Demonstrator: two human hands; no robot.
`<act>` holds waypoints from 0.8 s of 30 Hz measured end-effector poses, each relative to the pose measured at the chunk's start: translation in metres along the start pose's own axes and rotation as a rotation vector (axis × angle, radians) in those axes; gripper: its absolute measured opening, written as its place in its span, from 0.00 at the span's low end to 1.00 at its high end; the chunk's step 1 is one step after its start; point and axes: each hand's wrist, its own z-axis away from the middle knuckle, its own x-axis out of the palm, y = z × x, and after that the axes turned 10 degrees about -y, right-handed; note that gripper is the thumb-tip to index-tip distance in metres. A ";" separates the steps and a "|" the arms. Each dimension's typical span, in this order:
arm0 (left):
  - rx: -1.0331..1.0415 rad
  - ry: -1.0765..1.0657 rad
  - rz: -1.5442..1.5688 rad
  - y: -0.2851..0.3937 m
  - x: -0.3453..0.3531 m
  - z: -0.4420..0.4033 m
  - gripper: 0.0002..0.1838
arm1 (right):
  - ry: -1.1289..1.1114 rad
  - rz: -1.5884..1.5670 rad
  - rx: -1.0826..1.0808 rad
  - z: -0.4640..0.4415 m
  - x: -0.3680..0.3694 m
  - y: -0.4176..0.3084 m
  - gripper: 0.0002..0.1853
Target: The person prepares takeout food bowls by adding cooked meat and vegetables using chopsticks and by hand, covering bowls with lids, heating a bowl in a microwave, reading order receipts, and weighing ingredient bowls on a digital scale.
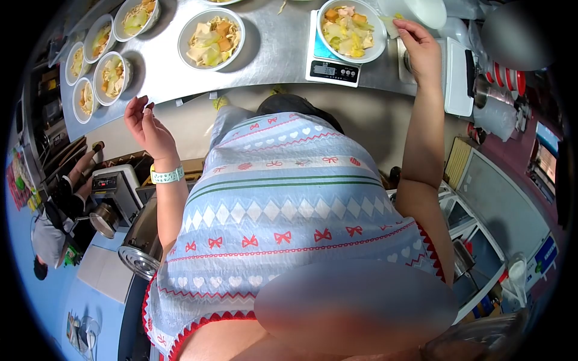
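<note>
My right hand [420, 49] pinches a pale green piece of leafy vegetable [391, 27] just right of a white bowl [353, 31]. That bowl holds vegetable pieces and orange-brown chunks. It rests on a digital kitchen scale [335, 73], whose small display is lit. My left hand [150, 127], loosely curled with its fingers apart, hovers off the counter's front edge and holds nothing I can see. Nearest to it is a filled white bowl [112, 78]. Another bowl [211, 38] of similar food stands alone between my hands.
Several filled bowls [137, 19] cluster on the left of the metal counter [274, 57]. Beside my right hand are a translucent container [426, 13] and a white-edged tray [459, 78]. At far left, another person [51, 237] stands near pots and equipment.
</note>
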 end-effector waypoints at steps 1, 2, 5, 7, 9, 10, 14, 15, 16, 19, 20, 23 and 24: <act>0.001 0.004 0.004 0.000 0.000 0.000 0.18 | -0.005 -0.009 -0.002 0.000 0.000 0.000 0.09; 0.002 0.005 0.004 0.000 0.000 0.000 0.18 | -0.010 -0.019 -0.004 0.001 0.000 0.000 0.09; 0.006 -0.004 0.007 -0.002 -0.002 0.000 0.17 | -0.026 0.005 0.002 0.001 0.000 0.001 0.09; 0.008 -0.002 -0.006 -0.003 -0.002 0.001 0.17 | -0.028 0.005 -0.002 0.001 -0.001 0.003 0.10; 0.005 0.003 -0.004 -0.002 -0.001 0.001 0.17 | -0.031 0.003 -0.005 0.001 -0.002 0.004 0.10; 0.002 0.007 -0.001 -0.001 -0.001 0.001 0.17 | -0.032 0.008 -0.001 0.001 -0.002 0.004 0.10; 0.000 0.006 0.000 -0.001 -0.001 0.001 0.17 | -0.029 0.006 0.010 0.002 -0.004 0.005 0.10; 0.006 0.007 0.000 -0.002 -0.001 0.001 0.17 | -0.029 0.006 0.010 0.003 -0.004 0.005 0.10; 0.012 0.007 0.000 -0.003 -0.002 0.002 0.17 | -0.025 -0.002 0.016 0.003 -0.003 0.003 0.10; 0.012 0.002 -0.002 -0.003 -0.002 0.001 0.17 | -0.025 -0.016 0.018 0.004 -0.003 0.003 0.10; 0.012 0.002 -0.002 -0.003 -0.002 0.002 0.17 | -0.028 -0.023 0.015 0.004 -0.003 0.003 0.10; 0.010 0.005 0.001 -0.002 -0.001 0.002 0.17 | -0.036 -0.014 0.011 0.004 -0.003 0.004 0.10; 0.003 0.008 0.005 -0.001 0.001 0.002 0.17 | -0.036 -0.014 0.011 0.005 -0.002 0.003 0.10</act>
